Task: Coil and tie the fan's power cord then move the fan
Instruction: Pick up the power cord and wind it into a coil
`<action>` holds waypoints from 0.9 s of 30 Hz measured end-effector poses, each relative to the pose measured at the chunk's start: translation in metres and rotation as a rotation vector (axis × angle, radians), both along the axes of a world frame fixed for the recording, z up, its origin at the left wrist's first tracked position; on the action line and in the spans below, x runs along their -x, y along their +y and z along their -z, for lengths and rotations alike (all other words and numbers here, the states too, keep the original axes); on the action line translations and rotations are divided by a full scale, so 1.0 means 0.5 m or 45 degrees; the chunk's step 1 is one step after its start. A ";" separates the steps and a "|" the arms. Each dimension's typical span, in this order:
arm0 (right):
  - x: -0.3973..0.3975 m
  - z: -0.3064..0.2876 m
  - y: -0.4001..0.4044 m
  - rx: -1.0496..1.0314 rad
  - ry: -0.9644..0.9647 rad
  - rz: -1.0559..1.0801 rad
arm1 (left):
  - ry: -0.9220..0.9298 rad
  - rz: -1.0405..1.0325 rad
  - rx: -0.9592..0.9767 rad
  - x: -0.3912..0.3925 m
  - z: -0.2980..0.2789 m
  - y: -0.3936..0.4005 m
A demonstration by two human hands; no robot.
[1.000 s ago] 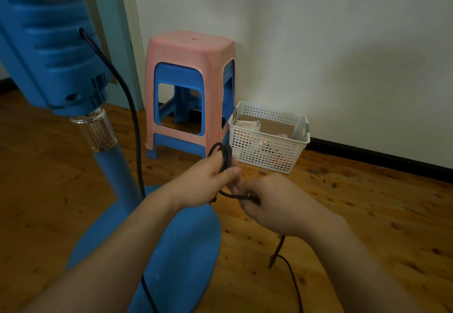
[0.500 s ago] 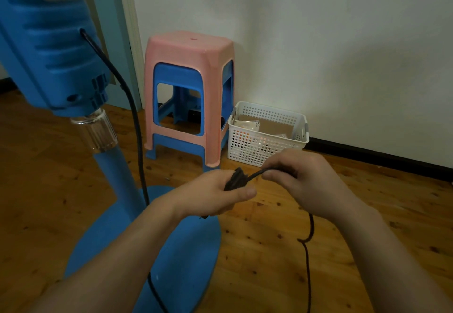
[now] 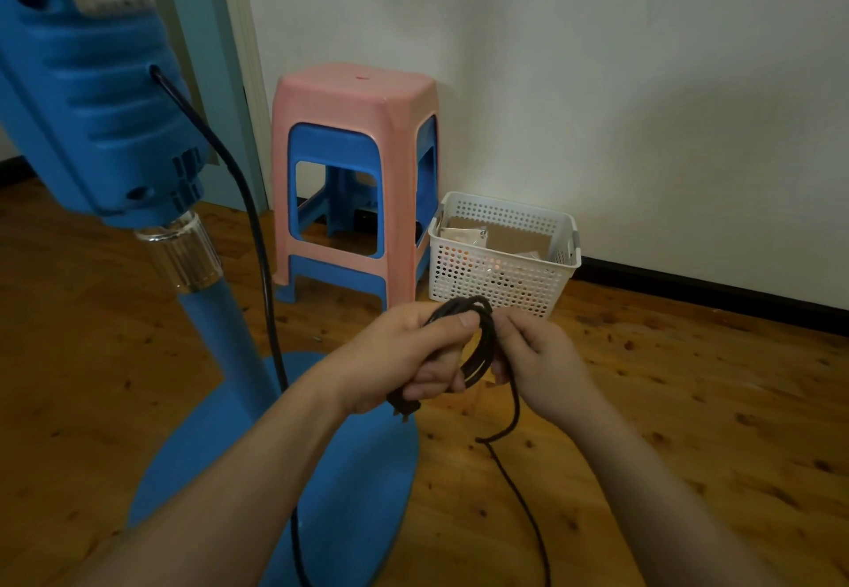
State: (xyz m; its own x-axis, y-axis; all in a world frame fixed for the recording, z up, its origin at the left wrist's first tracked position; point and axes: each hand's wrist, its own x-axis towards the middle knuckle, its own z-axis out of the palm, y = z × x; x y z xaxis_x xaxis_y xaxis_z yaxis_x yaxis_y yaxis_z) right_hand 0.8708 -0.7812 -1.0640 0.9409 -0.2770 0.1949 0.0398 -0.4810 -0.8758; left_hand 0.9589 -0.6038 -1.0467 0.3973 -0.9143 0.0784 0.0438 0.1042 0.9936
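Cord (image 3: 478,347): black loops gripped in curled left hand (image 3: 409,361); right hand (image 3: 542,361) fingers pinch coil's outer strand beside it.

Left hand (image 3: 413,357) fisted — thumb on top, right hand (image 3: 542,366) fingertips pinching
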 end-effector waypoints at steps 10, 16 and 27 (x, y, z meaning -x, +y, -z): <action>-0.012 0.030 0.053 0.022 0.202 -0.018 | 0.170 -0.132 0.286 -0.001 -0.020 -0.011; -0.009 0.024 0.069 0.237 0.251 -0.119 | 0.181 -0.271 0.368 -0.008 -0.028 -0.005; 0.003 0.004 0.059 0.367 0.549 -0.395 | -0.126 -0.353 0.138 -0.031 -0.011 0.000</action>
State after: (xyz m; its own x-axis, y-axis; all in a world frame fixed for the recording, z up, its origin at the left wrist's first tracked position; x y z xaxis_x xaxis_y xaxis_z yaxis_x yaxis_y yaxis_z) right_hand 0.8695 -0.7517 -1.0661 0.9802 0.0300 -0.1956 -0.1135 -0.7244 -0.6800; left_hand 0.9743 -0.6036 -1.0410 0.6156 -0.7567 0.2202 -0.0975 0.2041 0.9741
